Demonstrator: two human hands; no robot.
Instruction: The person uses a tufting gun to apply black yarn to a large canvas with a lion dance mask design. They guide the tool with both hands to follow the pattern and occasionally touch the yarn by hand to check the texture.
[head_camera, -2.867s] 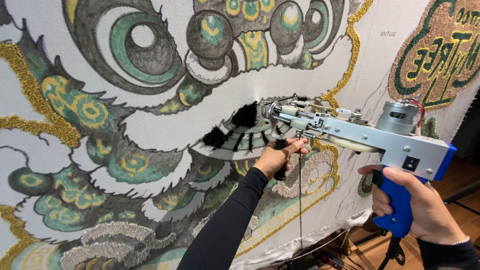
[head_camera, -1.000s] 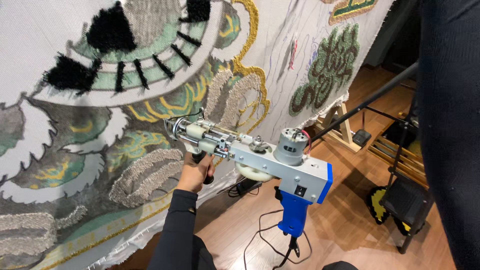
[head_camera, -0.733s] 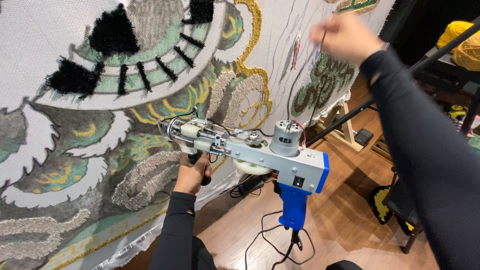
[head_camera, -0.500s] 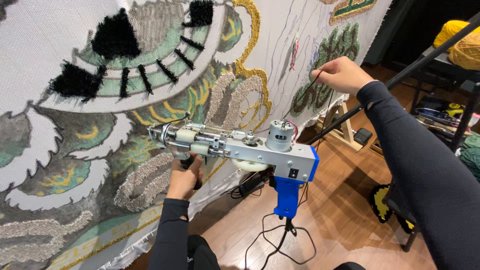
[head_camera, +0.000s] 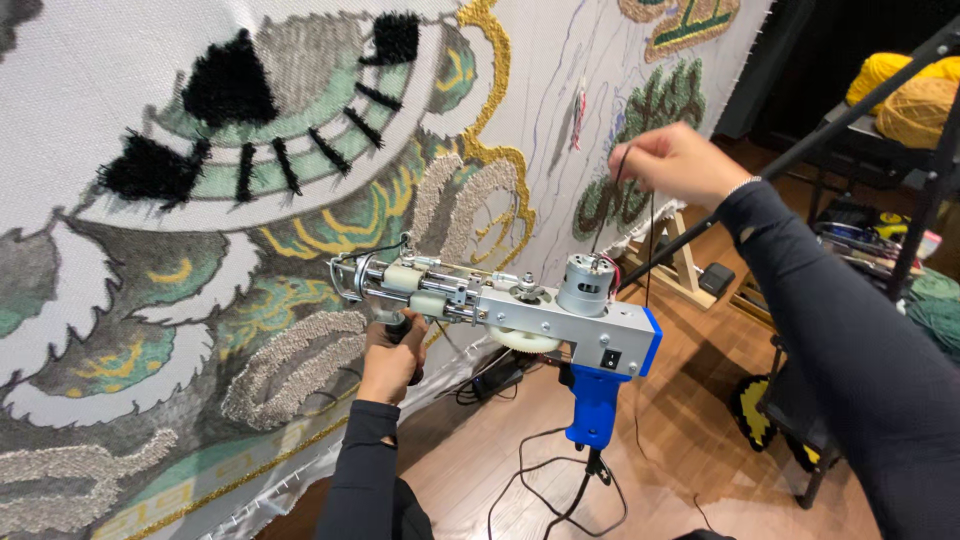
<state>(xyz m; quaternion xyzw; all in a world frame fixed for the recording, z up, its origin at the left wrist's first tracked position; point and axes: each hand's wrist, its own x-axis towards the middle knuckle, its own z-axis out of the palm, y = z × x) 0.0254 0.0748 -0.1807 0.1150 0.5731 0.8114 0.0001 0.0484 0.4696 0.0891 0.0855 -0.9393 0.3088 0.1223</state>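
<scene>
My left hand (head_camera: 390, 358) grips the black front handle under a tufting gun (head_camera: 520, 310) and holds it level in front of the cloth. The gun has a silver body, a grey motor on top and a blue rear grip with a black cord hanging down. My right hand (head_camera: 672, 160) is raised above and to the right of the gun, off the blue grip. Its fingers pinch a thin dark strand of yarn (head_camera: 604, 215) that runs down toward the gun's motor. The gun's needle end points left at the tufted cloth (head_camera: 250, 200).
The stretched cloth shows a large tufted design in black, green, grey and gold. A black metal stand (head_camera: 860, 110) crosses the right side, with yellow yarn (head_camera: 905, 95) behind it. Cords (head_camera: 540, 480) lie on the wooden floor (head_camera: 680, 450) below the gun.
My right hand left the blue grip, rose to the upper right, and now pinches the yarn strand closer to the gun. My left hand kept holding the gun by its front handle.
</scene>
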